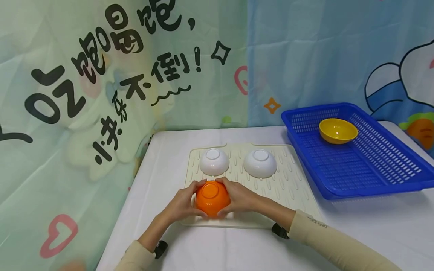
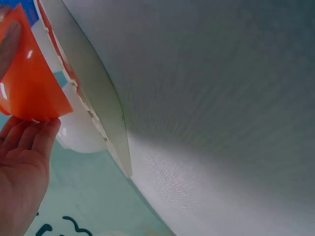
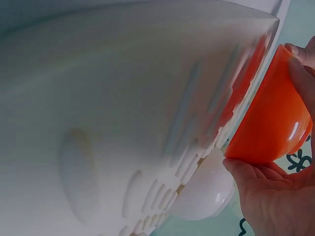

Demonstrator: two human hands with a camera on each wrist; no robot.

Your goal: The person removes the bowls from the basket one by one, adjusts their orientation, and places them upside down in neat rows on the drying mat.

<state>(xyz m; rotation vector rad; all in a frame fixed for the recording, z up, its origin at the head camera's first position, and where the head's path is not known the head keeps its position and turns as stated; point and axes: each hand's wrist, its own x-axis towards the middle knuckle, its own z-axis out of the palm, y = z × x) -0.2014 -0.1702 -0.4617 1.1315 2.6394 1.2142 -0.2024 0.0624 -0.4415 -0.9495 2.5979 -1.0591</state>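
The left hand and the right hand are curling in from nine and three o'clock, their grip clamping round an upturned orange bowl, which is hovering just above a cream mat on the counter. At twelve, one white bowl is sitting upside down; at two, another white bowl. Towards three, a blue basket is holding a yellow bowl.
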